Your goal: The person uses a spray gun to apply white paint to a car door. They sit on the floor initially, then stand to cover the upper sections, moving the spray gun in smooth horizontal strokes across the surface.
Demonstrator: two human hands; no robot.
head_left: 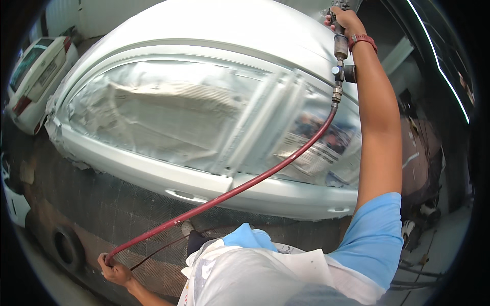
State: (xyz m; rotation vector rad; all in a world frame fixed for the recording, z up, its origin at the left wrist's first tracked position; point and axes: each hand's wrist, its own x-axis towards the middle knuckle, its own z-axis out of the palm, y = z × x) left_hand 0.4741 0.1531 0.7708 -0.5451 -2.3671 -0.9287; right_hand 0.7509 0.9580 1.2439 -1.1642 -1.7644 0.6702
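Observation:
My right hand point(347, 23) is raised at the far right, its fingers closed round the handle of a spray gun. A small filter and a round gauge point(350, 74) hang below the grip, joined to a red air hose point(245, 187). The hose curves down across the view to my left hand point(115, 270), which grips it at the lower left. In front of me stands a white car body point(204, 25). Its side windows are masked with wrinkled paper point(168, 115) and printed newspaper point(319, 137). The gun's front end is partly hidden by my hand.
Another white car point(38, 76) stands at the far left. A black tyre point(68, 248) lies on the floor at lower left. Door handles point(186, 195) stick out along the near car side. A bright light strip point(439, 61) runs along the right.

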